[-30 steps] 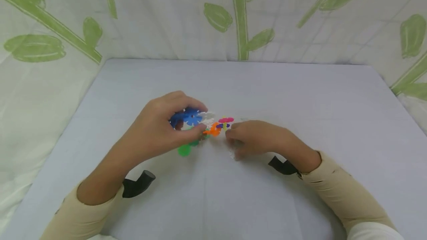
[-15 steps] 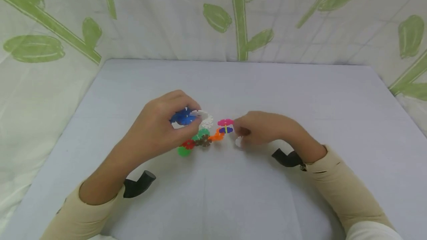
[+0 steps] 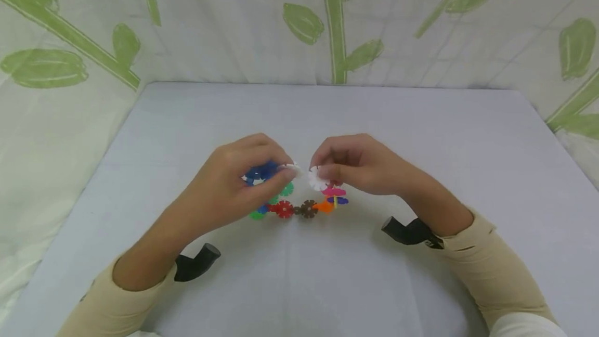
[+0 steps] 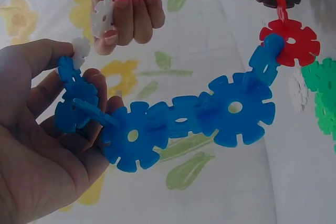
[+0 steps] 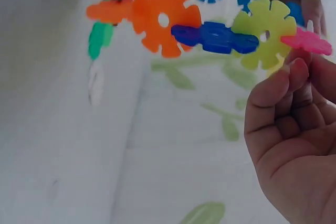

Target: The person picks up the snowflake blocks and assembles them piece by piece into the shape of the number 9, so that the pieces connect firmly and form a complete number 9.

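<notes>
Pale table (image 3: 327,285), curved multicoloured chain (image 3: 284,209), left fingers (image 3: 269,183) pinching one white disc (image 4: 81,52), right fingers (image 3: 341,173) pinching another white disc (image 3: 317,180)

Beige sleeves (image 3: 491,269) meet bent black wrist pieces (image 3: 198,264).

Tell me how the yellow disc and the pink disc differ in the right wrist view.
Colour: the yellow disc is yellow-green; the pink disc is bright pink. Pose: the yellow disc shows its face and centre hole; the pink disc appears nearly edge-on. Both are notched and joined to each other.
</notes>
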The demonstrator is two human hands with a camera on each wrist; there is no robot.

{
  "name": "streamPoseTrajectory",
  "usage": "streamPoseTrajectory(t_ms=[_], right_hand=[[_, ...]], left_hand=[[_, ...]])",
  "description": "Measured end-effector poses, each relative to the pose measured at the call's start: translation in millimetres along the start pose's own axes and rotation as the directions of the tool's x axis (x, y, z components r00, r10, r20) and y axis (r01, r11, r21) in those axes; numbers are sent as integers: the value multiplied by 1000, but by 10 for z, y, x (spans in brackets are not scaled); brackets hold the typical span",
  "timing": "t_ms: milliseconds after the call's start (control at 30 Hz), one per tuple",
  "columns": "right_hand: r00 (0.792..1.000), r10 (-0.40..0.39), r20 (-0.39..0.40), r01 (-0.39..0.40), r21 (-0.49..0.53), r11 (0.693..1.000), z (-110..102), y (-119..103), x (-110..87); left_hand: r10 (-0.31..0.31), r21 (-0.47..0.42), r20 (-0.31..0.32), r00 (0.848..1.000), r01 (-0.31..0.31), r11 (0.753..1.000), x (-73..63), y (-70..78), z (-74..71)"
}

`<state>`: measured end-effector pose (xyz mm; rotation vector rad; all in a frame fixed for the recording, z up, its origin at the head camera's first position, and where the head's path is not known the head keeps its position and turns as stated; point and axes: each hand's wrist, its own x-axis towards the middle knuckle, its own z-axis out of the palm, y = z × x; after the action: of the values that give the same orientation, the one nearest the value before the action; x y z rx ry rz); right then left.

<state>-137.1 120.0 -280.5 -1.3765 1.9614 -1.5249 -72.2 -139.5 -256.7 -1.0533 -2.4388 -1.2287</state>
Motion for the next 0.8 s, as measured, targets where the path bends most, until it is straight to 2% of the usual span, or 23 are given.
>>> streamPoseTrajectory(t_ms=[333, 533, 800], right_hand=[[999, -29, 24, 26, 128, 991, 75, -53, -22], [997, -68, 36, 62, 139, 988, 113, -67, -23], [996, 2, -90, 21, 259, 966, 180, -100, -22]], left_hand=[[74, -63, -9, 997, -75, 995, 16, 41, 21], [101, -99, 18, 995, -99, 990, 15, 25, 36], [110, -175, -59, 992, -118, 977, 17, 6, 125]])
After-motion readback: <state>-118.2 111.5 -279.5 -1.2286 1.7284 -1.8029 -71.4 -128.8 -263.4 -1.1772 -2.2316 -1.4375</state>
